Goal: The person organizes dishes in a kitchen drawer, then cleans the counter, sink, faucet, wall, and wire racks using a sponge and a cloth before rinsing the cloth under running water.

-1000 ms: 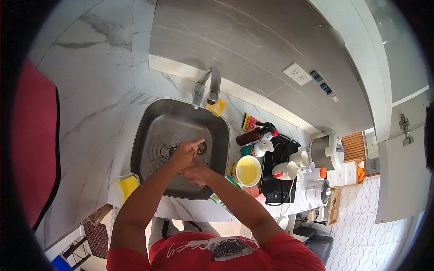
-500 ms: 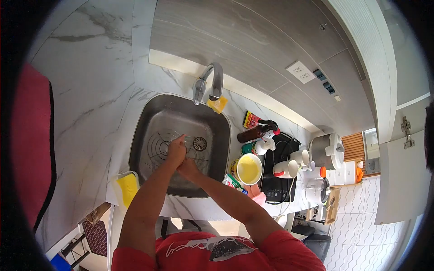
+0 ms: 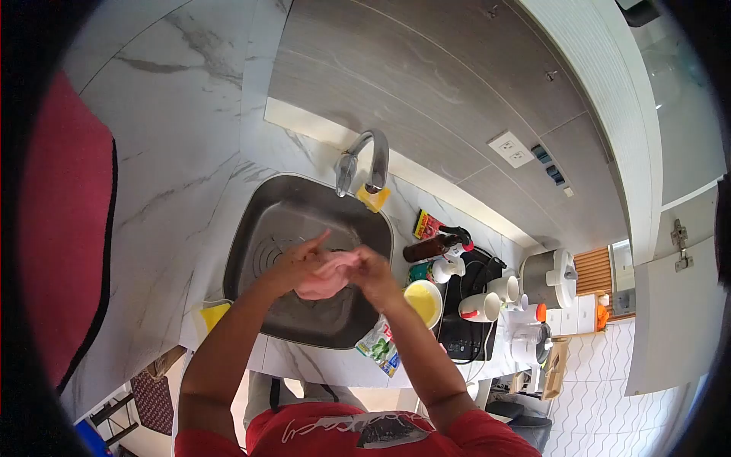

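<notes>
Over the dark sink (image 3: 251, 221), a pink cloth (image 3: 326, 280) is stretched between my two hands. My left hand (image 3: 295, 266) grips its left side, with the thumb pointing up and apart. At its right end, my right hand (image 3: 373, 276) has its fingers closed on it. Beneath the hands, a round wire rack (image 3: 266, 254) lies partly hidden in the sink, and the drain is covered. The chrome faucet (image 3: 375, 160) arches over the back rim, with a yellow sponge (image 3: 373, 199) beside its base.
Right of the sink are a white tub with yellow inside (image 3: 423, 301), a green-and-white packet (image 3: 378, 348), a brown spray bottle (image 3: 428, 248), a white pump bottle (image 3: 448, 267) and white mugs (image 3: 480, 307). A yellow cloth (image 3: 214, 314) hangs at the left front edge.
The pink cloth has gone from the counter right of the sink into my hands. Both hands, formerly together over the sink, are now apart. The green-and-white packet has shifted toward the front edge.
</notes>
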`<state>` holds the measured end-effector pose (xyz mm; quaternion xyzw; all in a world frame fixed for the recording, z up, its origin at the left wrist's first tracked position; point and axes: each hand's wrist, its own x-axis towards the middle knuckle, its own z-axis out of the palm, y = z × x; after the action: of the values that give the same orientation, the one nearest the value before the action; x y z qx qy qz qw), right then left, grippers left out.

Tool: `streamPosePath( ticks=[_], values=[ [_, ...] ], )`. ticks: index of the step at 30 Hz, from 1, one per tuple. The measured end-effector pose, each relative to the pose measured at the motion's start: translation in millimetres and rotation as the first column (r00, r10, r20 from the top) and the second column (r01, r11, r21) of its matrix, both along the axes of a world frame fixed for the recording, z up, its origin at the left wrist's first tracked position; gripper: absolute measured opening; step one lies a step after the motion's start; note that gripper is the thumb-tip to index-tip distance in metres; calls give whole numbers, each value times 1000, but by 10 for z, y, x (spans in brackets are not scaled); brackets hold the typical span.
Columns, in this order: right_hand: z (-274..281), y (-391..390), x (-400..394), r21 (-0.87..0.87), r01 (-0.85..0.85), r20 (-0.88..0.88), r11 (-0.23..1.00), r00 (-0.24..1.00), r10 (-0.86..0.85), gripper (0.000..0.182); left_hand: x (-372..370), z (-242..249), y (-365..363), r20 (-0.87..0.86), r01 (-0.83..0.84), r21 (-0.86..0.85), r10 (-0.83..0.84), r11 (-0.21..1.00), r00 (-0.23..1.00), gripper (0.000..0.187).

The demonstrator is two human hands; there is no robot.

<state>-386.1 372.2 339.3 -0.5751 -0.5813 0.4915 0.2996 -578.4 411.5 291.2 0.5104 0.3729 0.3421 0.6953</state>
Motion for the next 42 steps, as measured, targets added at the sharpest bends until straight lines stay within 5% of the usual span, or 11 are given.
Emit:
streamPosePath(
  ticks=[6,8,12,15,17,20,23,25,28,31,42],
  values=[
    [213,7,-50,143,345,-400,928,878,-264,25,48,992,70,-40,266,-137,-274,954,961,46],
    [127,-76,-103,-310,520,-454,796,655,-604,37,283,1046,-13,155,86,-27,-81,996,985,42],
    [519,-86,-170,-395,71,-898,916,179,-401,54,775,982,-174,-42,74,454,-61,888,997,49],
    [635,81,108,135,76,-760,988,648,54,60,990,1203,-366,171,-204,748,113,631,979,69],
    [1041,60,346,-182,309,-891,934,350,-289,49,863,1552,-430,218,-134,720,-39,681,975,69],
    [1792,486,598,666,362,-416,652,906,-78,47,692,1658,-380,195,-102,720,-59,686,979,63],
    [2154,1184,1037,938,206,-46,278,870,-490,58,449,1641,-291,191,-113,667,-22,737,981,56],
    [2383,1678,1111,950,-277,302,146,685,-663,69,325,1638,-260,209,-180,647,54,741,976,50],
    [2133,2685,1480,909,-379,280,175,243,-929,81,106,1551,-178,109,-210,679,185,704,977,45],
    [2179,3065,1157,972,-233,74,37,151,-986,86,-112,1403,-109,98,-236,646,228,726,969,42],
    [1776,3133,804,851,-507,326,141,297,-898,85,-193,1360,-7,45,-180,591,191,786,981,41]
  ],
)
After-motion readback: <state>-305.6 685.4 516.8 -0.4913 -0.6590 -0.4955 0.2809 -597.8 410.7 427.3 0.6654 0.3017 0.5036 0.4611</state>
